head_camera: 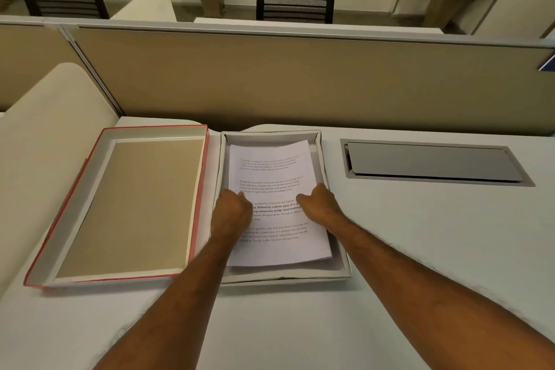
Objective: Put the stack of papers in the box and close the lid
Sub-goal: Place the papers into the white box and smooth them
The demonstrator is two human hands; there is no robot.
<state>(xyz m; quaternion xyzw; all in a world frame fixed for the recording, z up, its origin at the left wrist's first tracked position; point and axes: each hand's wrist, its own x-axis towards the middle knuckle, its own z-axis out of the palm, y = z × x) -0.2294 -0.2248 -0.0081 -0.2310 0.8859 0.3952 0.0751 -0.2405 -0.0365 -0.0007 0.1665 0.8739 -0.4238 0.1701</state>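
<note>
A white stack of printed papers lies inside the shallow white box in the middle of the desk, slightly askew. My left hand grips the stack's left edge with curled fingers. My right hand grips the stack's right edge the same way. The box lid, red outside with a tan inner face, lies upside down to the left of the box, touching it.
A grey metal cable hatch is set into the desk to the right of the box. A tan partition wall runs along the desk's far edge. A cream curved panel stands at the left.
</note>
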